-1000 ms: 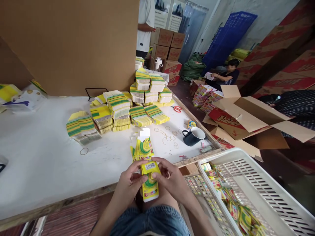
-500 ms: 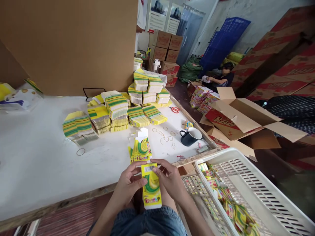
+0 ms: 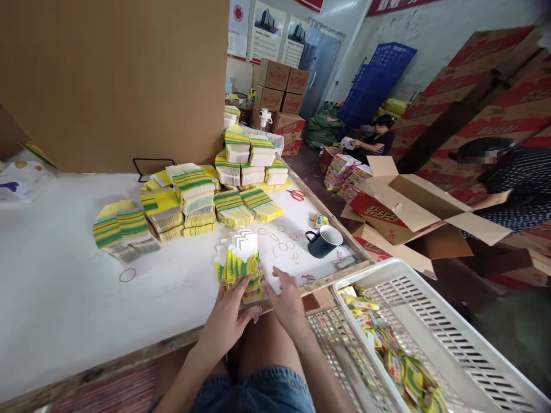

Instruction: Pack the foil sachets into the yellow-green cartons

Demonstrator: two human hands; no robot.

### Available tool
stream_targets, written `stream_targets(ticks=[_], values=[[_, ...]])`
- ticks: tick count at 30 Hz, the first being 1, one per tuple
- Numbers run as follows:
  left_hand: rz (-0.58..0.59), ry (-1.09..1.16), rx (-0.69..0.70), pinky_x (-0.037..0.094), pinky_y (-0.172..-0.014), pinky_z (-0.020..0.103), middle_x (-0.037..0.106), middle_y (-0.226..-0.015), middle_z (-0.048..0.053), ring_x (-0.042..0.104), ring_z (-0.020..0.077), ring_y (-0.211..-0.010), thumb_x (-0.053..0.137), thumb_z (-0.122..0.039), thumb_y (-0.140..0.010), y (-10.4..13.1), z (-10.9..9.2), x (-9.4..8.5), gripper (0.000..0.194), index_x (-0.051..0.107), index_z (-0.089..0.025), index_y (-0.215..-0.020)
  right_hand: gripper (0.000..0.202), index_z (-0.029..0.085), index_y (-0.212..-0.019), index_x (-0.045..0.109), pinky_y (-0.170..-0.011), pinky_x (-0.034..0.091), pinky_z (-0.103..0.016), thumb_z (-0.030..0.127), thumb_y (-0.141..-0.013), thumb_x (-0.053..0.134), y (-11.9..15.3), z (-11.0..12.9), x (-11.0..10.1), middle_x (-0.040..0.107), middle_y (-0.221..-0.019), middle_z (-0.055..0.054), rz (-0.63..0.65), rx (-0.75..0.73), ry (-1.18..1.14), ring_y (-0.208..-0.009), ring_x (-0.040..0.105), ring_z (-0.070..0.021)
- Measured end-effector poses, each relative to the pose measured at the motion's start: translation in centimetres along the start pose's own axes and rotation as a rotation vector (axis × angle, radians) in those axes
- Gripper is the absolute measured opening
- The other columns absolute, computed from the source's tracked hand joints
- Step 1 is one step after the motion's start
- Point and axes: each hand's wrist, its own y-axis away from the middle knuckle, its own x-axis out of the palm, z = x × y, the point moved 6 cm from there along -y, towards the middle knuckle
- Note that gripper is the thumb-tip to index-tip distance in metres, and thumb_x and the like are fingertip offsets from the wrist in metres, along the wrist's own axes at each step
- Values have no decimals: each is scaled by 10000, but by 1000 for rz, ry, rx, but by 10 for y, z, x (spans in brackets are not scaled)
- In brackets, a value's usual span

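Near the table's front edge lies a small fanned pile of flat yellow-green cartons [image 3: 241, 265], their white flaps pointing away from me. My left hand [image 3: 228, 318] rests its fingertips on the near left part of this pile, with the thumb spread to the right. A small pale bit shows at the thumb tip, too small to name. My right hand [image 3: 284, 299] is just right of the pile, its fingers apart and nothing visible in it. Whether its fingertips touch the cartons, I cannot tell. Bundles of flat cartons [image 3: 196, 192] are stacked farther back on the table.
A dark mug [image 3: 322, 242], red-handled scissors [image 3: 297, 195] and loose rubber bands [image 3: 127, 275] lie on the white table [image 3: 181, 304]. At my right is a white plastic basket [image 3: 443, 304] holding small yellow packets. Beyond it stand open cardboard boxes [image 3: 387, 209] and two people.
The yellow carton that both hands held over my lap is no longer in them. My hands have come apart, the left now on the pile. The fanned cartons show more white flaps.
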Motion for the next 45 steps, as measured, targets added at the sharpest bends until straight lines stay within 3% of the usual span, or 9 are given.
stream_targets(ticks=[3,10,14,19,26,32,36,41,45], values=[[-20,15,-28,149,-1172,531,576,-1389,92,403,317,-1368,660,-331,-815,7,-2,-5,530,550,-262,-1328,271,173,-1024,696,-918,411,-464,234,-762,658,-11,0,37,709,-1010,-143,-6,21,-90,-1031,588,-326],[-221,362,-158,378,-1082,449,624,-1322,126,521,301,-1272,554,-451,-884,6,-10,-28,491,556,-187,-1298,375,137,-1096,606,-712,533,-364,420,-851,587,1,3,14,727,-819,-95,35,105,-513,-773,673,-229],[16,823,-246,472,-991,451,698,-1209,123,607,323,-1158,588,-488,-856,5,-27,-10,466,655,-161,-1182,340,162,-877,637,-692,546,-339,486,-782,677,18,11,17,731,-764,-76,93,152,-713,-727,683,-209],[158,996,-283,492,-950,455,737,-1126,116,639,336,-1098,661,-509,-792,14,-39,-1,450,705,-212,-1128,312,168,-812,673,-703,544,-337,468,-749,733,31,20,24,731,-750,-61,169,179,-830,-714,680,-202],[70,924,-288,508,-916,416,743,-1086,108,658,304,-1046,680,-449,-802,18,-30,-4,392,702,-186,-1091,293,178,-913,720,-704,536,-326,422,-753,747,43,25,25,748,-820,-58,266,171,-773,-733,673,-203],[-111,744,-302,530,-869,380,734,-1068,103,669,280,-1010,603,-481,-850,18,-20,-4,437,618,-147,-1131,298,172,-716,619,-570,490,-263,452,-801,677,49,23,30,685,-646,-20,149,199,-706,-592,620,-164],[-179,662,-267,521,-878,349,702,-1141,88,665,253,-1034,677,-385,-820,21,-26,-11,647,367,-220,-1363,203,178,-856,609,-563,472,-246,377,-843,642,47,27,18,680,-739,-23,85,91,-508,-583,569,-136],[-1,623,-214,526,-852,346,686,-1170,107,663,261,-1032,645,-342,-844,26,-39,-20,644,320,-244,-1392,451,242,-1312,465,-639,506,-253,298,-884,593,42,42,2,674,-991,-46,238,-87,-526,-693,609,-142],[158,659,-263,531,-740,308,714,-1074,79,691,226,-874,661,-293,-836,31,-42,-21,494,447,-250,-1280,230,227,-1098,647,-707,504,-265,330,-940,515,41,48,-5,694,-934,-49,366,-162,-510,-828,645,-182]])
